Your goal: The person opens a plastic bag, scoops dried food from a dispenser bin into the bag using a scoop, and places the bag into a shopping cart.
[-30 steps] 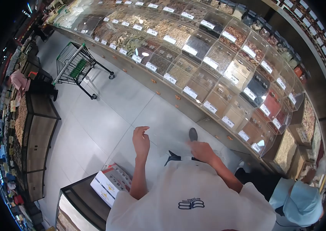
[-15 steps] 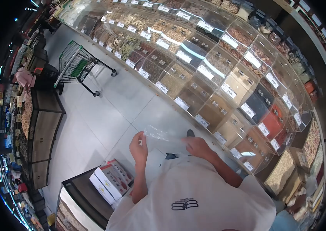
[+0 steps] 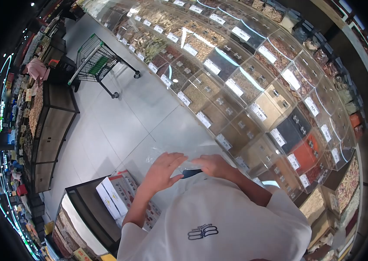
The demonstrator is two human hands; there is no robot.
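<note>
A: Where's the bag (image 3: 152, 153)?
B: In front of the shirt (image 3: 231, 206), at the hands, above the floor (image 3: 105, 130). Clear, thin, crumpled. Some film sticks out past the left hand (image 3: 164, 169), some shows in the gap toward the right hand (image 3: 213, 166).
A: Fingers?
B: Right: curled in, looks like a pinch on the film's edge. Left: bent toward the right ones, thumb hanging apart below. Film is right behind them, but can't tell if they grip it or just touch.
A: Hands touching each other?
B: No, narrow gap between fingertips.
A: How far along?
B: Early, I'd judge. Done: bag is up at both hands. Not done, as far as I can see: it isn't spread, no mouth visible, nothing visible inside. Film's too clear to be sure.
A: Bins (image 3: 307, 155)?
B: Rows ahead and to the right, filled, price tags on the fronts. Lids look down on the near ones. Neither hand is at them.
A: Anything else close?
B: Box (image 3: 113, 198) near the left forearm, beside a stand (image 3: 89, 185); can't tell what it rests on. Cart (image 3: 91, 65) is on the floor, well apart, nobody's hand on it.
</note>
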